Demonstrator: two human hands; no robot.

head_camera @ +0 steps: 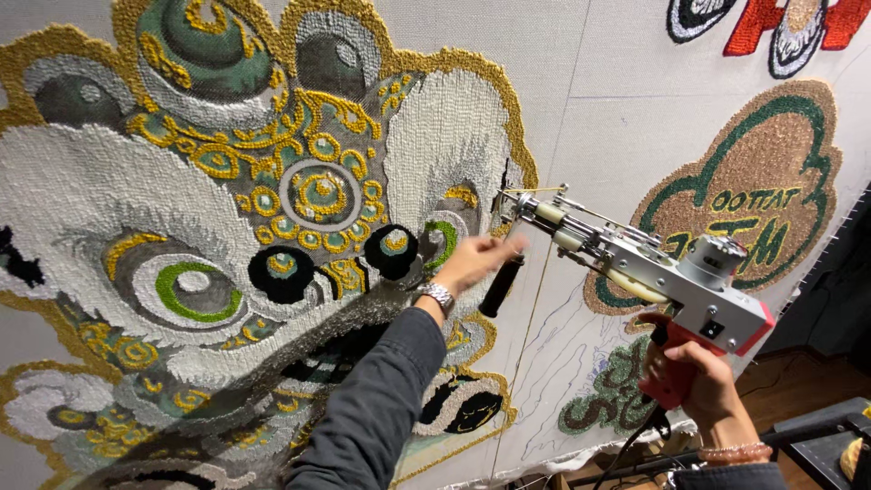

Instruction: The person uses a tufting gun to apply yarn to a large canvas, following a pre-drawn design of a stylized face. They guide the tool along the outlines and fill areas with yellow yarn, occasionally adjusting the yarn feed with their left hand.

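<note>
head view: the tufting gun [649,272] is gripped by its red handle in the right hand [694,377], needle kept against the cloth [617,100]; its black front grip [501,286] is clasped by the left hand [476,261], blurred, for steadying.

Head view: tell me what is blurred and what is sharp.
Head view: the left hand is smeared by motion blur at its fingers; the tufting gun in the right hand and the tufted lion pattern are sharp; light is even, without strong glare.
</note>
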